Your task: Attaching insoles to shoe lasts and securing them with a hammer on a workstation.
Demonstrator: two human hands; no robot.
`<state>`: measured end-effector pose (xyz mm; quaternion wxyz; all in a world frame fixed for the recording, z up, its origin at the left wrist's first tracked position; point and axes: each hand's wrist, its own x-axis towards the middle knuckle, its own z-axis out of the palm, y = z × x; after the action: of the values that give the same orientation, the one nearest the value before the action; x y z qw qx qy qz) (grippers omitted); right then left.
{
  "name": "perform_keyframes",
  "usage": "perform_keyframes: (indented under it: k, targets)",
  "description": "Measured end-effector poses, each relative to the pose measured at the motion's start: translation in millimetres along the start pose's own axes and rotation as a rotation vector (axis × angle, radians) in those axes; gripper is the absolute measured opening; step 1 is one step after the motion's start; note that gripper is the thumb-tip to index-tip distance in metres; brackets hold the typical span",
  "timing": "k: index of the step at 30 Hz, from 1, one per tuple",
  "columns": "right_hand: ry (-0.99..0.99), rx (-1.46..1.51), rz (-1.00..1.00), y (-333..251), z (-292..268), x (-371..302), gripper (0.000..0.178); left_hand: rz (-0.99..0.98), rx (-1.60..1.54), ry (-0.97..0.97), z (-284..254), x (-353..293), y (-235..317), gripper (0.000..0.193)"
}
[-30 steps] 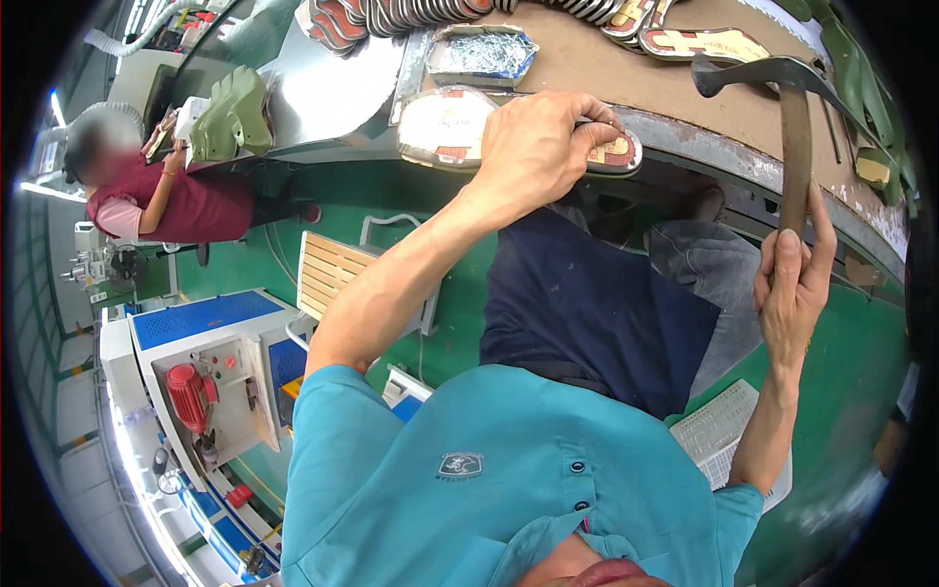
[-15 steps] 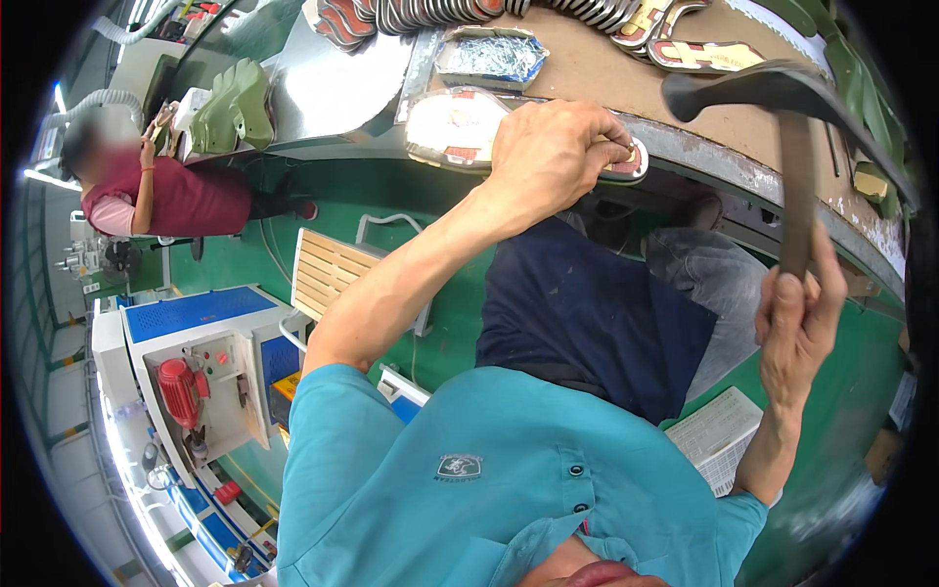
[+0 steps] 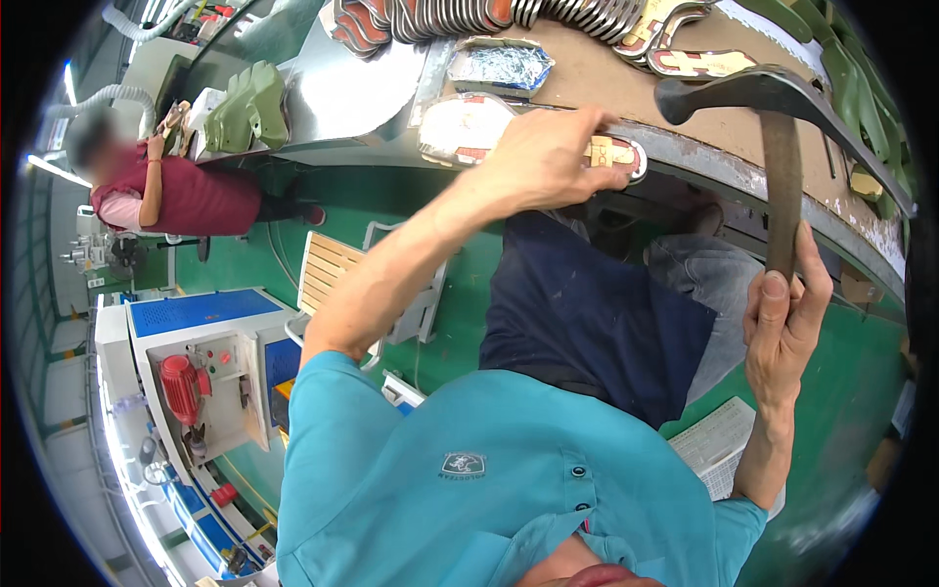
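Note:
A shoe insole (image 3: 460, 129), pale with red and yellow patches, lies along the front edge of the workbench. My left hand (image 3: 548, 161) covers its middle, thumb and fingers on either side of its right end. My right hand (image 3: 782, 328) is closed round the wooden handle of a hammer (image 3: 781, 186), held upright to the right of the insole. The dark curved hammer head is above the bench's right part, apart from the insole. Part of the insole's underside is hidden.
A long row of similar insoles (image 3: 450, 20) stands at the back of the bench. Near it are a small box with crumpled lining (image 3: 501, 67) and several loose insoles (image 3: 699, 64). Green moulded shapes (image 3: 851, 93) lie at the right. Another person (image 3: 181, 196) works at far left.
My left hand has loosened and spread its fingers, uncovering a yellow patch at the insole's right end. The hammer has shifted slightly left in my right hand.

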<state>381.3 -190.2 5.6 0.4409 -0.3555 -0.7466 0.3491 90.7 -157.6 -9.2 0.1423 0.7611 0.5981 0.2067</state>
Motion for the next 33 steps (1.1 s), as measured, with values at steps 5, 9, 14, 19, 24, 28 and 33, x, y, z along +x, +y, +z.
perform_keyframes:
  k: [5, 9, 14, 19, 24, 28, 33]
  targets:
    - [-0.008, -0.017, 0.105, -2.1, -7.0, -5.0, 0.046, 0.322, 0.384, -0.022, -25.2, -6.2, -21.3, 0.058]
    - [0.013, -0.053, 0.075, 8.1, -8.9, -9.8, 0.047, 0.239, 0.300, -0.133, -20.2, -6.1, -19.0, 0.055]
    - [-0.011, 0.007, 0.142, 9.7, -8.8, -12.4, 0.046, 0.210, 0.325, -0.135, -18.6, -7.0, -18.1, 0.052]
    - [-0.034, -0.105, 0.045, -0.1, -21.1, 1.5, 0.045, 0.187, 0.366, -0.163, -16.9, -6.1, -16.6, 0.053]
    - [0.010, 0.486, -0.165, -33.8, -29.7, 19.8, 0.049, 0.193, 0.376, -0.113, -15.2, -10.4, -17.2, 0.052]
    - [-0.219, -0.357, 0.028, 7.5, 4.8, 13.7, 0.047, 0.238, 0.389, -0.097, -7.9, -5.9, -19.8, 0.050]
    - [0.171, -0.021, 0.000, -12.3, -18.3, 27.6, 0.035, 0.284, 0.387, -0.003, -9.6, -14.1, -30.4, 0.052]
